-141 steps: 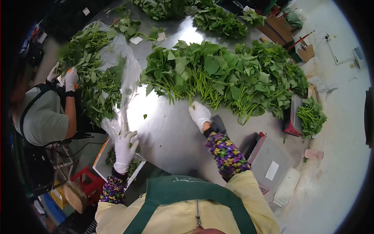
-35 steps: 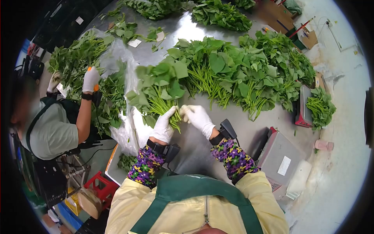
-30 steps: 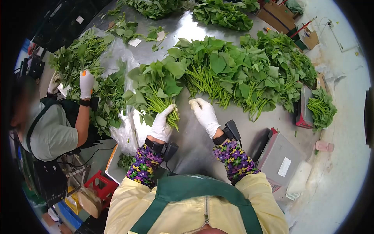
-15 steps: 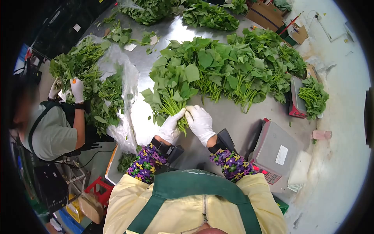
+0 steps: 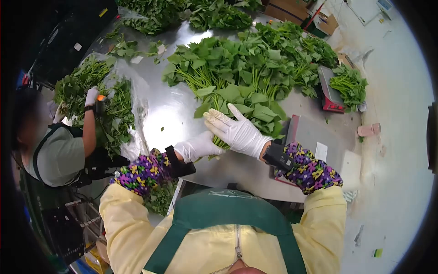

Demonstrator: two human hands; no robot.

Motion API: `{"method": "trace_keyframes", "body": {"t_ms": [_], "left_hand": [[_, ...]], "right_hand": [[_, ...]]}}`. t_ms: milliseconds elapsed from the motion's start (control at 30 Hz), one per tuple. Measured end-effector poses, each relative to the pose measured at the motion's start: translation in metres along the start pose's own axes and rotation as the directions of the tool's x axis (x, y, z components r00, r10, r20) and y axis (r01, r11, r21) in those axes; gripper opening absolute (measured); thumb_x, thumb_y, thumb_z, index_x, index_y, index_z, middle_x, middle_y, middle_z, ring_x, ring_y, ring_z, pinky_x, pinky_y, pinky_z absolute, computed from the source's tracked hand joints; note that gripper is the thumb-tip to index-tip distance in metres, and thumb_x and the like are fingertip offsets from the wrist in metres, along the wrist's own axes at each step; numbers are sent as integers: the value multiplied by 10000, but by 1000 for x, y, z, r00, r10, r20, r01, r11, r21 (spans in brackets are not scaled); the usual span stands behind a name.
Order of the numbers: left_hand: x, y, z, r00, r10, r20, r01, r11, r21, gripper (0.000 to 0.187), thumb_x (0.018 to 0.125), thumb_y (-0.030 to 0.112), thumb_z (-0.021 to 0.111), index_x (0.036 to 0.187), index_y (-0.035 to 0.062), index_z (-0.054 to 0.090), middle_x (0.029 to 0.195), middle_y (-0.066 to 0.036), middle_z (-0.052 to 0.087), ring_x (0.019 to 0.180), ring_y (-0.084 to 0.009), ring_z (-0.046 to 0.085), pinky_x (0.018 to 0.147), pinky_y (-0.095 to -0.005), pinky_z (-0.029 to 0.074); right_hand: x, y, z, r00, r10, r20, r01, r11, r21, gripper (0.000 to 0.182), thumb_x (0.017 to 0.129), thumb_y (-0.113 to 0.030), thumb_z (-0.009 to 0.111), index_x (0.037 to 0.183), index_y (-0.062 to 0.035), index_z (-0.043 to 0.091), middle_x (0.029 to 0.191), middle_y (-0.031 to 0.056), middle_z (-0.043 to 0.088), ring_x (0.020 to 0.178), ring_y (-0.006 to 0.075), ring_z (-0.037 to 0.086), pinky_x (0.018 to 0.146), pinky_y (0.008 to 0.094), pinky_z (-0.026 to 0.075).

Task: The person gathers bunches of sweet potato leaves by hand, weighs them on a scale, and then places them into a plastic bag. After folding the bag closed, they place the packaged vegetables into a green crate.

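My left hand (image 5: 199, 146), in a white glove, is closed around the stem ends of a bunch of leafy greens (image 5: 262, 107). The bunch lies slanted, its leaves toward the upper right and its stems toward my left hand. Across the stems rests my right hand (image 5: 239, 133), also gloved, with its fingers stretched out and the thumb apart. Part of the stems is hidden under the right palm. Just beyond, more bunches of greens (image 5: 219, 59) lie in a row on the metal table (image 5: 166, 109).
A grey scale (image 5: 306, 137) stands beside my right forearm. Farther right, a second scale (image 5: 329, 86) carries greens. At left, a co-worker's gloved hand (image 5: 91, 96) is over a heap of greens (image 5: 118, 114) on clear plastic (image 5: 139, 91). A pink cup (image 5: 368, 130) is at far right.
The held bunch has swung from leaves pointing up-left to leaves pointing up-right. My right hand has gone from a pinch at the stems to stretched fingers over them. The view has shifted.
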State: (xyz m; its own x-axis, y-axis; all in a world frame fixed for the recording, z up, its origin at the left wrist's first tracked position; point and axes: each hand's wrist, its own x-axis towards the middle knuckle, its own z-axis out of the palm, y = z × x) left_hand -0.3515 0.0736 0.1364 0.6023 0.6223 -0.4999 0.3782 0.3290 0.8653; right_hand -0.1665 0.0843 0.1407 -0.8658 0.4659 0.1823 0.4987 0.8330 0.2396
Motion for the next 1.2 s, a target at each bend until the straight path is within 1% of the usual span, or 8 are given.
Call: {"method": "trace_keyframes", "body": {"t_ms": [100, 233, 333, 467, 633, 967, 1067, 1200], "left_hand": [[0, 9, 6, 992, -40, 116, 27, 994, 107, 302, 801, 215, 727, 1002, 10, 632, 744, -48, 652, 587, -128, 590, 548, -260, 485], [0, -4, -7, 991, 18, 131, -37, 989, 144, 456, 853, 316, 696, 1174, 6, 602, 842, -50, 667, 714, -110, 590, 670, -250, 488], [-5, -34, -27, 944, 171, -281, -229, 956, -186, 571, 940, 469, 576, 1319, 44, 547, 1229, -126, 611, 1116, -181, 575, 933, -296, 455], [8, -66, -23, 865, 21, -501, -261, 871, -415, 721, 970, 641, 330, 1448, 106, 403, 1485, -168, 377, 1379, -308, 347, 1119, -408, 290], [78, -123, 6, 907, -109, -408, -195, 748, -634, 686, 968, 631, 357, 1402, 108, 452, 1328, -151, 491, 1126, -241, 503, 976, -377, 415], [94, -148, 19, 821, -102, -561, -377, 641, -668, 480, 974, 481, 503, 1237, 86, 573, 1234, -88, 534, 1097, -204, 490, 951, -355, 394], [86, -137, 12, 826, -106, -553, -440, 491, -752, 447, 962, 423, 555, 1260, 89, 559, 1173, -51, 552, 1011, -171, 515, 882, -308, 420], [78, -127, -5, 784, -29, -620, -473, 619, -627, 420, 961, 387, 567, 1254, 86, 565, 1153, -60, 564, 1058, -175, 546, 895, -305, 433]], "right_hand": [[-15, 2, 0, 980, -17, 200, -23, 980, 199, 549, 719, -260, 684, 1235, -121, 558, 1130, 76, 612, 1174, 232, 550, 1097, 505, 310], [-26, -6, 13, 984, 116, 137, -155, 934, 321, 491, 634, -244, 745, 1082, -125, 586, 850, 45, 604, 875, 238, 604, 1016, 446, 386], [-34, -4, 23, 941, 306, 142, -335, 892, 302, 473, 644, -250, 755, 1063, -121, 577, 862, 55, 607, 900, 247, 606, 1010, 451, 387], [-33, -12, 44, 864, 392, 316, -476, 840, 260, 499, 655, -309, 753, 1073, -111, 565, 910, 72, 622, 929, 255, 612, 1032, 466, 368], [-23, -33, 82, 822, 363, 437, -496, 835, 240, 597, 651, -439, 743, 1109, -99, 568, 976, 96, 621, 979, 286, 599, 1049, 537, 330], [-18, -52, 127, 747, 407, 526, -541, 832, 124, 605, 663, -421, 748, 1142, -92, 579, 1082, 87, 608, 1079, 273, 566, 1068, 578, 293], [-24, -50, 135, 745, 444, 499, -565, 817, 117, 495, 694, -357, 729, 1087, -93, 584, 1042, 106, 625, 1053, 273, 587, 1067, 548, 307], [-48, -29, 100, 750, 570, 335, -657, 700, 280, 441, 713, -309, 710, 1053, -62, 576, 878, 155, 643, 882, 315, 633, 1003, 451, 399]]}}
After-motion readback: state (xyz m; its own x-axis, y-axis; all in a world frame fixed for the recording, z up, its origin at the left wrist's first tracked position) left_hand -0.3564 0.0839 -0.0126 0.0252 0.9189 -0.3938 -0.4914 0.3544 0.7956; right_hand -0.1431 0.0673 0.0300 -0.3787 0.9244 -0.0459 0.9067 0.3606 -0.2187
